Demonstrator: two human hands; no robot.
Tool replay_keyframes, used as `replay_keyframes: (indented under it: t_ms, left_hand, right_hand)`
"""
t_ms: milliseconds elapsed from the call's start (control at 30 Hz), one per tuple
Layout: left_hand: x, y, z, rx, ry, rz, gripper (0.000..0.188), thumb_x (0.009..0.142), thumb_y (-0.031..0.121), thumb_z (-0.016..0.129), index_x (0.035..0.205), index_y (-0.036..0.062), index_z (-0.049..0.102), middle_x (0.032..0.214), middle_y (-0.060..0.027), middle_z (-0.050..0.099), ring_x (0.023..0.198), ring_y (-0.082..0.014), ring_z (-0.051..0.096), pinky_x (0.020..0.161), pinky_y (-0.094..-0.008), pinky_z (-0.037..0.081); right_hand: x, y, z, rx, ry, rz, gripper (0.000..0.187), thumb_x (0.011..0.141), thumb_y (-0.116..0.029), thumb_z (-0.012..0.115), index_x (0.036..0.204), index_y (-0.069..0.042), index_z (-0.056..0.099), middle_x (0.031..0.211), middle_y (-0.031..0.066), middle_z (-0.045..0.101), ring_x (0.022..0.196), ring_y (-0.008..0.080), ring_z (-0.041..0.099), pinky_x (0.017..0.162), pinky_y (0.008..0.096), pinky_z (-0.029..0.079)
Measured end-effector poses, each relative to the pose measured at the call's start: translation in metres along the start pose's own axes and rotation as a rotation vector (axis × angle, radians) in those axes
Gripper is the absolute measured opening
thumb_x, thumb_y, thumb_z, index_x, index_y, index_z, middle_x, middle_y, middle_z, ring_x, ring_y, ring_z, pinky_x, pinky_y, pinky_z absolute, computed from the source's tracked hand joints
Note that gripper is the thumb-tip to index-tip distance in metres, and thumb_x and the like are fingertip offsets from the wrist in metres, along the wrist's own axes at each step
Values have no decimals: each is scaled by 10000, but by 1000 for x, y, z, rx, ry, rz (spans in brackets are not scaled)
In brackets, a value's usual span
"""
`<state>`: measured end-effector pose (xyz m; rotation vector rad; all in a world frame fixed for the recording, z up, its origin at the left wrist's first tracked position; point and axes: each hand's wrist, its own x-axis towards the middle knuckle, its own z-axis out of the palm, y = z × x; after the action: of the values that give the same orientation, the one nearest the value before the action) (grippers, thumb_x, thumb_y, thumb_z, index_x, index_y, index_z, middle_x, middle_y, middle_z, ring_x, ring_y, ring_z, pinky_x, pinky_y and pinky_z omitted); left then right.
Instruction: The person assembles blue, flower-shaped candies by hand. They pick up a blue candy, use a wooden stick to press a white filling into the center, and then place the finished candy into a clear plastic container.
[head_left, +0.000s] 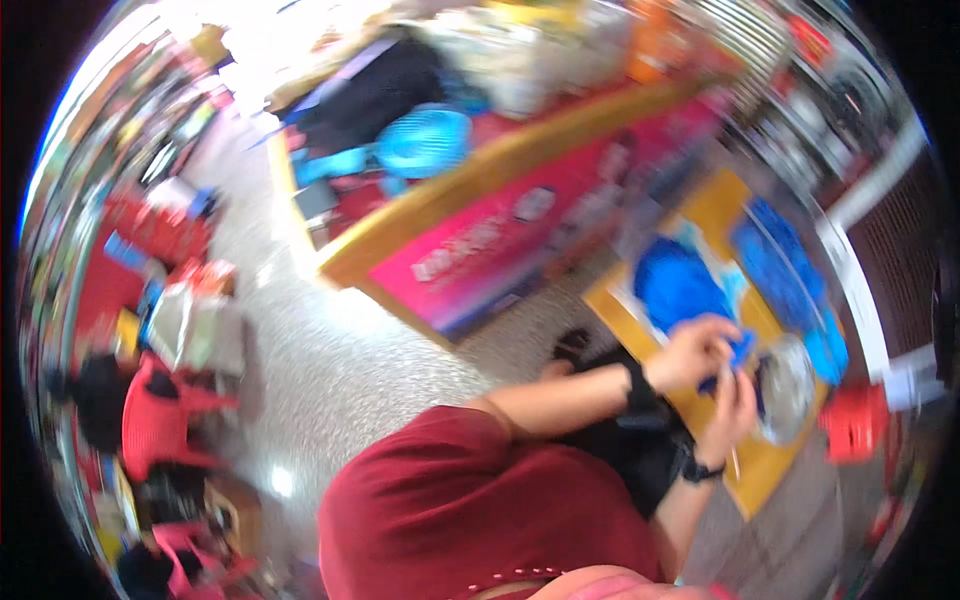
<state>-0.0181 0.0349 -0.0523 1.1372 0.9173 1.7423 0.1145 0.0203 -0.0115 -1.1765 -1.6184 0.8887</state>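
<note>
My left hand (692, 352), with a black band at its wrist, pinches a small blue piece (742, 348) over a low yellow table (755, 480). Close beside it, the fingers of my right hand (728, 418) are closed at the lower end of the same piece; a dark watch is on that wrist. Blur hides what kind of piece it is. Just beyond my left hand lies a heap of bright blue material (680, 283). A clear round container (788, 390) stands right of my hands, its contents unclear.
A blue plastic bag (782, 262) lies at the table's far right. Right of the table is a red stool (856, 424). Ahead stands a wood-edged counter (530, 220) with a pink front, bearing a blue basket (424, 140). Pink chairs (160, 420) and loaded shelves line the left.
</note>
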Motion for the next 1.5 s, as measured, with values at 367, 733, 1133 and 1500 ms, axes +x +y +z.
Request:
replay_keyframes:
  t_ms: [367, 733, 1133, 1500]
  left_hand:
    - [-3, 34, 1, -19, -53, -80, 396, 832, -71, 647, 1209, -3, 550, 897, -34, 625, 842, -101, 599, 767, -248, 497]
    - [-15, 42, 12, 217, 49, 79, 434, 790, -42, 626, 1208, 55, 555, 850, -53, 585, 788, -117, 571, 697, -279, 487]
    - [-17, 43, 11, 284, 89, -8, 532, 785, -140, 568, 1275, 67, 552, 986, -52, 622, 886, -123, 599, 749, -268, 505]
    - [-18, 35, 20, -169, 22, -182, 414, 854, -105, 571, 1230, 54, 504, 971, -31, 623, 891, -86, 568, 801, -221, 439]
  right_hand:
    - [15, 38, -2, -6, -18, -140, 313, 962, -117, 558, 1163, 122, 583, 1006, 129, 654, 792, 135, 626, 696, 267, 552]
    - [-2, 28, -4, -62, 62, -62, 281, 957, -145, 584, 1092, 99, 622, 938, 140, 666, 773, 164, 643, 667, 280, 539]
    - [-11, 7, 13, -105, 148, -221, 110, 909, -107, 606, 940, -1, 614, 756, 124, 601, 652, 230, 583, 596, 330, 459]
    - [-4, 5, -1, -138, 192, -158, 67, 865, -31, 604, 902, 25, 605, 746, 121, 603, 591, 193, 576, 550, 308, 456]
